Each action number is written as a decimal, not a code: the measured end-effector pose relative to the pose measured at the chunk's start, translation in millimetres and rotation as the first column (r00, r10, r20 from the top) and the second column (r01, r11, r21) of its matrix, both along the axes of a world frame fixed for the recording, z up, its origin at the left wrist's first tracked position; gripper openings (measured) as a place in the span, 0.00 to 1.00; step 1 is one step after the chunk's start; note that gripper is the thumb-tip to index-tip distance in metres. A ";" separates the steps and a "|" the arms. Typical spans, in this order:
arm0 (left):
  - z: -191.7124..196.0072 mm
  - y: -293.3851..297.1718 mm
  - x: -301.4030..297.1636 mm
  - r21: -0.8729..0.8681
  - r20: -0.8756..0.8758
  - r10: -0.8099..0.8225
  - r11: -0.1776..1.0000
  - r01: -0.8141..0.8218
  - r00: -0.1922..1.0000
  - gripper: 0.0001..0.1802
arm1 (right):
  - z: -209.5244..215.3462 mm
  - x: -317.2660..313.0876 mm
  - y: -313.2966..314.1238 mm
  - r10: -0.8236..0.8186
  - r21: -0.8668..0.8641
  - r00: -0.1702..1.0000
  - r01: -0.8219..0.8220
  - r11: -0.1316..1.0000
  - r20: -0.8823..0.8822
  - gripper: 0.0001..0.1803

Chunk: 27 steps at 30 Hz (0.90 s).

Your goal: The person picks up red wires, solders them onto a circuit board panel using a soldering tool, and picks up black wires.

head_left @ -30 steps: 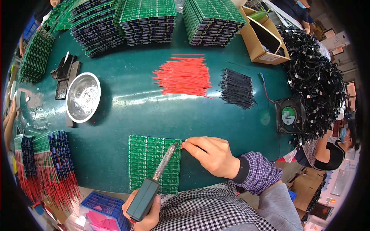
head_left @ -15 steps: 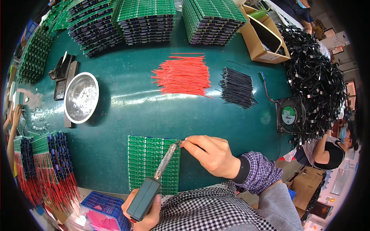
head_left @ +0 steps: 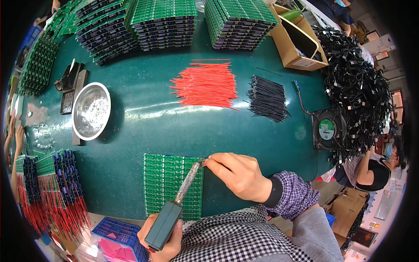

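Observation:
A green circuit board panel (head_left: 162,187) lies flat near the table's front edge. My left hand (head_left: 173,244) is wrapped around the dark grey handle of a soldering iron (head_left: 187,185), its tip at the panel's top right corner. At that same corner, my right hand (head_left: 240,174) pinches a red wire (head_left: 204,163) between thumb and fingertips. Only a short red end of it shows; the fingers hide the rest. Farther back lie a pile of red wires (head_left: 205,85) and a smaller pile of black wires (head_left: 267,98).
Stacked circuit boards (head_left: 163,30) line the back. At left are a metal bowl (head_left: 91,111), a black stand (head_left: 69,83) and boards with red wires (head_left: 63,183). A cardboard box (head_left: 299,43), a fan (head_left: 327,129) and heaped black cables (head_left: 358,87) are at right. Other people work nearby.
Both hands, the iron and the panel keep almost the same places. The whole view has shifted very slightly. At the far left, another person's hands have moved a little.

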<state>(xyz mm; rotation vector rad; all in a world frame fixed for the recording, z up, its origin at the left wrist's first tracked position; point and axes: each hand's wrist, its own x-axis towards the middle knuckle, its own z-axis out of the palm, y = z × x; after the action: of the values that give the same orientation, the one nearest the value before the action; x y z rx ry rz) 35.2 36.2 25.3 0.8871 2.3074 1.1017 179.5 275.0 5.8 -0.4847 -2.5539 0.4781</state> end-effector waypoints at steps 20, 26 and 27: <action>16.5 10.2 -8.5 0.123 0.101 -0.120 0.987 0.108 0.988 0.17 | -3.0 -0.5 -0.2 0.010 0.043 1.000 -0.009 0.999 -0.008 0.17; 20.9 12.0 -5.6 0.097 0.142 -0.074 0.993 0.061 0.987 0.17 | -4.5 -0.8 -0.1 0.007 0.051 0.999 -0.005 0.999 -0.038 0.17; 20.9 11.2 -5.7 0.098 0.142 -0.075 0.993 0.061 0.987 0.17 | -5.1 -0.4 -0.3 0.007 0.053 0.999 -0.005 0.999 -0.042 0.17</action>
<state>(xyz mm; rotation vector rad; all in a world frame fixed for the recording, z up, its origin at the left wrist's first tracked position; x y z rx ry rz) 29.5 47.4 46.1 0.8825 2.1070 1.2115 179.1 274.7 0.7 -0.4434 -2.5211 0.4172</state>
